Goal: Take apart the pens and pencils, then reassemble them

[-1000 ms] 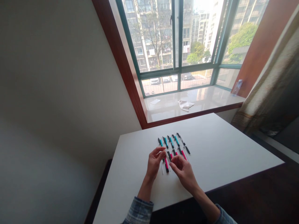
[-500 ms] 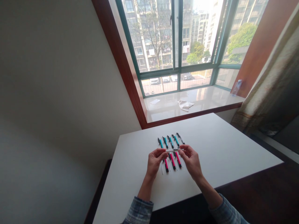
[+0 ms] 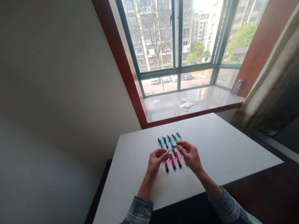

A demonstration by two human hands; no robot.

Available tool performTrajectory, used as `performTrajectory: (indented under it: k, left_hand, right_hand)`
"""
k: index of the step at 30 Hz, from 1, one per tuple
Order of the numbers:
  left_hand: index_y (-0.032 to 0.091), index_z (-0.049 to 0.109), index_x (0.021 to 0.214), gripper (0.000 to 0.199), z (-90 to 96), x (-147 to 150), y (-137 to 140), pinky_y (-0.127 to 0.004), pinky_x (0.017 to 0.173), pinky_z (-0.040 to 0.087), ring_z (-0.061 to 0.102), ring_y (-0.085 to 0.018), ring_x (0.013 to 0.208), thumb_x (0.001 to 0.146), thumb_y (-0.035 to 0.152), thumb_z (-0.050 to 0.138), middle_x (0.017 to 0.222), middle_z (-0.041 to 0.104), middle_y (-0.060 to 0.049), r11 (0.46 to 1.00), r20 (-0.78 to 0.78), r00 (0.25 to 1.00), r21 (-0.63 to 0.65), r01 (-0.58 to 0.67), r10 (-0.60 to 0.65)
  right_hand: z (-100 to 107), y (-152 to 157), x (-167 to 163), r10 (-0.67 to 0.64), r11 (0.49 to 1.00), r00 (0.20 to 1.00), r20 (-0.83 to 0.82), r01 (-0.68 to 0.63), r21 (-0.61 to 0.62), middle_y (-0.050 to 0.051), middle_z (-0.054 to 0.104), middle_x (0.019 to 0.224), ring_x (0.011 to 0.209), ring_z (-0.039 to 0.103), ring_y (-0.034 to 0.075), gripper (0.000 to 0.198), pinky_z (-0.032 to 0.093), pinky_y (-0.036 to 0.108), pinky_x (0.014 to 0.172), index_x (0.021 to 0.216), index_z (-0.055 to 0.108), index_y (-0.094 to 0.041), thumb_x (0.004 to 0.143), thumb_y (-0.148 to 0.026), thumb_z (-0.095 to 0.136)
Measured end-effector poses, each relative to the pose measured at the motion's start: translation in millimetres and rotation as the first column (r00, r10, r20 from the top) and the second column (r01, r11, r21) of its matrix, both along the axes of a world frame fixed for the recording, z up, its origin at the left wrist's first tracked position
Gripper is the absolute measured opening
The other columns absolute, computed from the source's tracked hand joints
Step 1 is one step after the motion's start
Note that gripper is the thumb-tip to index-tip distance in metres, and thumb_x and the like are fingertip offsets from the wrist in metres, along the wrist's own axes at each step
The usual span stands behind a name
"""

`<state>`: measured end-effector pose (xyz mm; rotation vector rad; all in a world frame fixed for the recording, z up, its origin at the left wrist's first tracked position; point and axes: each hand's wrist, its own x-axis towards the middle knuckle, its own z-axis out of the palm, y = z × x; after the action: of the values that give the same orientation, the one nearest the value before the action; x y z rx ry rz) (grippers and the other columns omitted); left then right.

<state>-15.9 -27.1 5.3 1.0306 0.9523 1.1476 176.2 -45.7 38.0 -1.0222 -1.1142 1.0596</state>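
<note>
Between both hands, above the table, is a slim pen point(image 3: 172, 149) with a white barrel and a dark end, slanting up to the right. My left hand point(image 3: 155, 160) pinches its white part between thumb and fingers. At the dark end, the thumb and fingers of my right hand point(image 3: 191, 155) are closed on it. Beyond the hands lies a row of blue and black pen parts point(image 3: 166, 142). Nearer to me are pink and black pen parts point(image 3: 172, 161), with thin white sticks beside them. My hands cover some of the pieces.
The parts lie on a white table point(image 3: 224, 143). Past its far edge, a windowsill point(image 3: 205, 99) bears a crumpled cloth point(image 3: 185, 105), a piece of paper point(image 3: 155, 101) and a clear bottle point(image 3: 236, 88). A wall point(image 3: 70, 93) stands left, a curtain point(image 3: 263, 84) right.
My right hand has moved slightly up and left, tipping the pen from nearly level to a slant. More of the dark piece at the front right now shows. My left hand has barely moved.
</note>
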Motion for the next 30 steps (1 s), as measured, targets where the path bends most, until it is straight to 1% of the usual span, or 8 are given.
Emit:
performTrajectory:
  k: [4,9,12,15,18,22,25,30]
  left_hand:
    - [0.015,0.076,0.092,0.033,0.6,-0.6,-0.2,-0.027,0.076,0.058,0.072,-0.016,0.076,0.071,0.035,0.09,0.087,0.078,-0.007,1.0,-0.005,1.0,-0.008,-0.018,0.018]
    - [0.015,0.076,0.092,0.034,3.9,-1.5,-1.4,-0.026,0.074,0.058,0.071,-0.016,0.073,0.071,0.036,0.09,0.086,0.078,-0.007,0.999,-0.016,0.999,-0.014,-0.047,0.047]
    - [0.014,0.075,0.092,0.033,3.6,-1.9,-1.2,-0.027,0.073,0.058,0.071,-0.016,0.073,0.072,0.036,0.09,0.086,0.077,-0.006,0.999,-0.035,0.999,0.006,-0.042,0.042]
    - [0.015,0.075,0.092,0.032,1.2,-1.9,-0.6,-0.026,0.073,0.057,0.07,-0.015,0.072,0.073,0.036,0.089,0.085,0.076,-0.005,0.998,-0.049,0.997,0.022,-0.051,0.052]
    - [0.015,0.074,0.091,0.031,-0.6,-1.7,-0.2,-0.026,0.073,0.057,0.069,-0.014,0.073,0.073,0.036,0.089,0.085,0.076,-0.005,0.998,-0.056,0.997,0.029,-0.054,0.056]
    - [0.016,0.075,0.091,0.03,0.0,-1.7,-0.2,-0.028,0.075,0.057,0.069,-0.015,0.074,0.073,0.036,0.088,0.084,0.075,-0.004,0.998,-0.067,0.997,0.034,-0.045,0.047]
    - [0.016,0.075,0.09,0.03,1.4,-1.8,0.1,-0.028,0.074,0.057,0.069,-0.015,0.074,0.073,0.037,0.088,0.085,0.076,-0.005,0.998,-0.082,0.996,0.042,-0.04,0.044]
    - [0.017,0.075,0.091,0.03,2.9,-1.4,0.2,-0.029,0.076,0.058,0.069,-0.016,0.076,0.074,0.037,0.087,0.086,0.075,-0.006,0.998,-0.094,0.995,0.041,-0.04,0.044]
  right_hand:
    - [0.6,0.8,9.0,-0.01,1.0,1.0,0.014,0.01,0.027,0.008,0.077,0.093,0.084,0.073,0.022,0.033,0.061,0.034,0.075,0.105,0.074,-0.018,0.087,-0.047,0.073]
    - [-13.2,1.8,44.9,-0.212,0.976,0.972,0.097,0.205,0.075,0.009,0.078,0.094,0.089,0.075,0.025,0.036,0.062,0.038,0.081,0.107,0.073,-0.018,0.086,-0.047,0.073]
    - [-27.9,-0.3,70.3,-0.355,0.934,0.901,0.25,0.328,0.145,0.008,0.077,0.1,0.091,0.075,0.025,0.03,0.061,0.04,0.087,0.104,0.073,-0.02,0.088,-0.045,0.071]
    - [-44.6,-6.8,88.6,-0.41,0.909,0.774,0.483,0.304,0.286,0.007,0.074,0.102,0.088,0.073,0.024,0.02,0.059,0.041,0.088,0.1,0.072,-0.022,0.093,-0.039,0.065]
    - [-60.5,-17.7,97.6,-0.359,0.925,0.664,0.655,0.164,0.342,0.007,0.072,0.106,0.094,0.071,0.025,0.016,0.058,0.041,0.088,0.1,0.071,-0.023,0.096,-0.034,0.059]
    - [-72.9,-34.2,98.9,-0.223,0.962,0.621,0.751,0.016,0.272,0.008,0.069,0.115,0.104,0.068,0.026,0.018,0.057,0.039,0.09,0.106,0.068,-0.024,0.1,-0.028,0.051]
    - [-73.3,-42.8,95.6,-0.156,0.977,0.614,0.774,-0.018,0.211,0.009,0.067,0.117,0.105,0.068,0.025,0.02,0.057,0.037,0.09,0.109,0.067,-0.025,0.1,-0.027,0.049]
    - [-67.4,-48.4,90.8,-0.114,0.987,0.604,0.789,-0.022,0.16,0.009,0.069,0.114,0.106,0.067,0.027,0.019,0.056,0.039,0.093,0.107,0.069,-0.025,0.099,-0.031,0.053]
